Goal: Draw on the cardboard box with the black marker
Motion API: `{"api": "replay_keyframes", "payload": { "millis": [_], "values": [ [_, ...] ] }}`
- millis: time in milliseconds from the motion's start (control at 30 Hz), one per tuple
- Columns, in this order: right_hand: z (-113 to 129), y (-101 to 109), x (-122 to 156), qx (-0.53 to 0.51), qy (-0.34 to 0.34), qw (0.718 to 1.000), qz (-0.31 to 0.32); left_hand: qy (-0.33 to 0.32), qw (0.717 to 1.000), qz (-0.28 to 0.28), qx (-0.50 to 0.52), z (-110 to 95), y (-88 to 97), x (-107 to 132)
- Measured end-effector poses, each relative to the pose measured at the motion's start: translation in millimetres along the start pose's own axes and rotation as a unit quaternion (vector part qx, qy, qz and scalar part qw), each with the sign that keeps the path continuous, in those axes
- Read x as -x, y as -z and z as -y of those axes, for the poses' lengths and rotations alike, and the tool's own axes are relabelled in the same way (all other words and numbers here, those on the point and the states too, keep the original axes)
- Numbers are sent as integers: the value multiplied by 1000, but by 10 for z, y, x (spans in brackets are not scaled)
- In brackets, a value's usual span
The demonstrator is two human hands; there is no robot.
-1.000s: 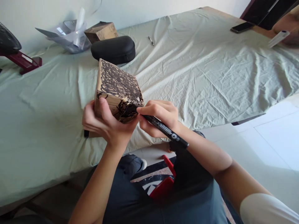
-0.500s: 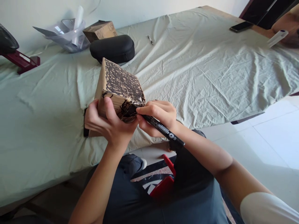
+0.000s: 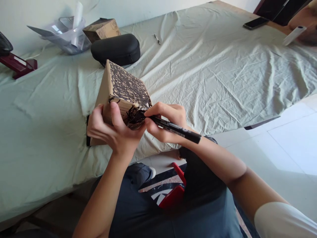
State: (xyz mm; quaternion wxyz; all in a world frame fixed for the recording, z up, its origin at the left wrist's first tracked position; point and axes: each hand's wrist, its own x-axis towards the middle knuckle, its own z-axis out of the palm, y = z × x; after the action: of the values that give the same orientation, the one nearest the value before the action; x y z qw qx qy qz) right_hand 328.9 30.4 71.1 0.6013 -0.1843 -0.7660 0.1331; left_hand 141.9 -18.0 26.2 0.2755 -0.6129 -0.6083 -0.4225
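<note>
My left hand grips a small cardboard box tilted above the near edge of the cloth-covered table. The box's upper face is densely covered with black doodles, and dark ink spreads over its near corner. My right hand pinches a black marker, with its tip pressed against that inked corner beside my left thumb. Both hands are closed on what they hold.
At the back lie a black oval case, a second doodled cardboard box, crumpled clear plastic and a small pen. A phone rests far right. A dark red stand sits far left. Red-and-black footwear lies by my lap.
The marker's barrel has swung flatter, now pointing right instead of down-right, with its tip kept at the box's corner. The view has shifted slightly, so the table items sit a little to the left.
</note>
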Motion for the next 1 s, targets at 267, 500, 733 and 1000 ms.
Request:
{"api": "replay_keyframes", "payload": {
  "millis": [267,500,733,1000],
  "values": [
    [-52,27,26,-5,-27,1000,1,-68,996,-35,-49,-11,21,-89],
    [-44,-8,19,-8,3,1000,-4,-33,998,-28,-48,-8,27,-65],
    [-28,22,1,-18,-16,1000,-3,-48,999,-8,-14,23,17,-16],
    [-33,-6,-10,-18,38,999,3,-65,996,-33,-51,-27,51,-118]
  ]
}}
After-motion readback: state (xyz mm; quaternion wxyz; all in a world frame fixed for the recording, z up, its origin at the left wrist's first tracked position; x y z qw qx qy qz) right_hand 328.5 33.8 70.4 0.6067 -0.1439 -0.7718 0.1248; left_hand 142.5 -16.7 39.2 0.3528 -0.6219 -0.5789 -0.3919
